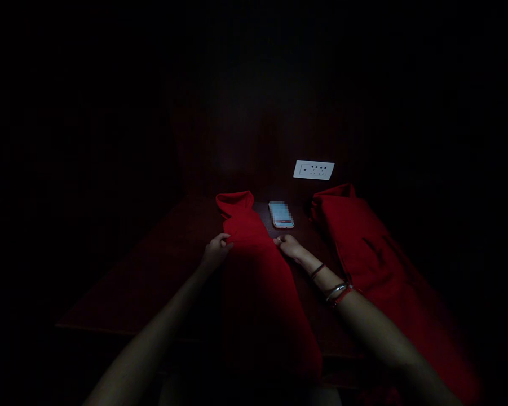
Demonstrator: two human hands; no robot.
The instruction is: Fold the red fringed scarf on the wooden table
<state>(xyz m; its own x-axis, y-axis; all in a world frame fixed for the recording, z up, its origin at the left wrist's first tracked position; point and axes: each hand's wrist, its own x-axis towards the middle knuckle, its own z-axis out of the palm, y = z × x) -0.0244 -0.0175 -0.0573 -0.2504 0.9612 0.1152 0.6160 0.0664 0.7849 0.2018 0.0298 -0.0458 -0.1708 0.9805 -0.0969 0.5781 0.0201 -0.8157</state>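
A long red garment (257, 265), folded narrow, lies on the dark table, its collar-like end toward the wall and its near end hanging over the front edge. At its left edge my left hand (217, 251) pinches the cloth between thumb and fingers. My right hand (288, 246) is closed on the opposite edge, level with the left. Bands and a silver bracelet circle my right wrist. Deep shadow hides the lower part of the garment.
Beyond my right hand lies a lit phone (281, 215). A second red garment (363, 242) is heaped along the right side, partly under my right forearm. A white socket plate (313, 170) is on the back wall. The wooden table (152, 270) has its front edge at lower left.
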